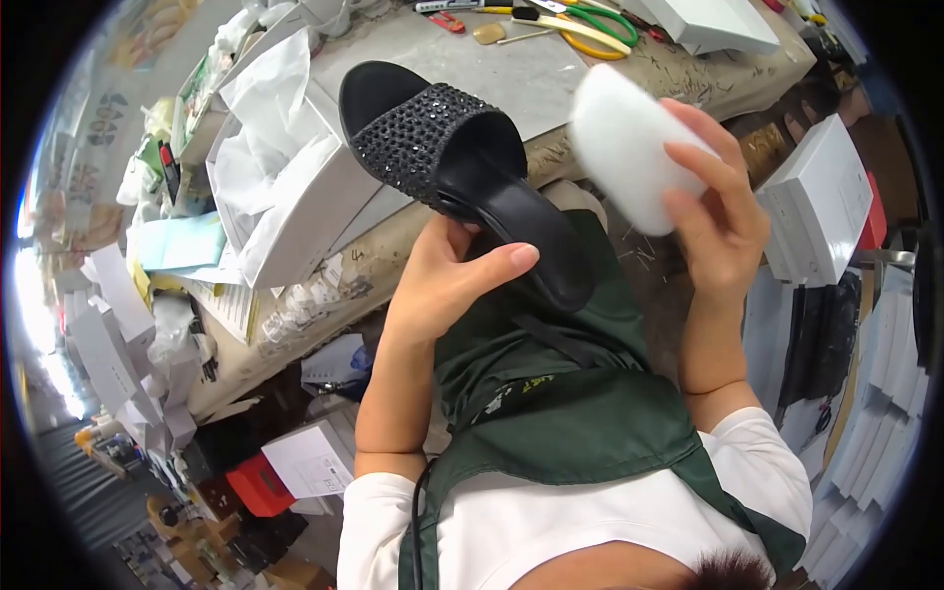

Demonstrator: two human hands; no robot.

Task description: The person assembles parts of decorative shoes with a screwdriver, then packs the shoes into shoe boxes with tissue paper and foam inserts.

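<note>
My left hand holds a black slide sandal by its sole, thumb across the insole, the studded strap pointing up and left. My right hand grips a white foam sponge just right of the sandal, a small gap between them. Both are raised over my green apron in front of the workbench.
An open white shoe box with tissue paper lies on the workbench to the left. Scissors and small tools sit at the bench's far side. White boxes stack at the right; more boxes and a red one lie lower left.
</note>
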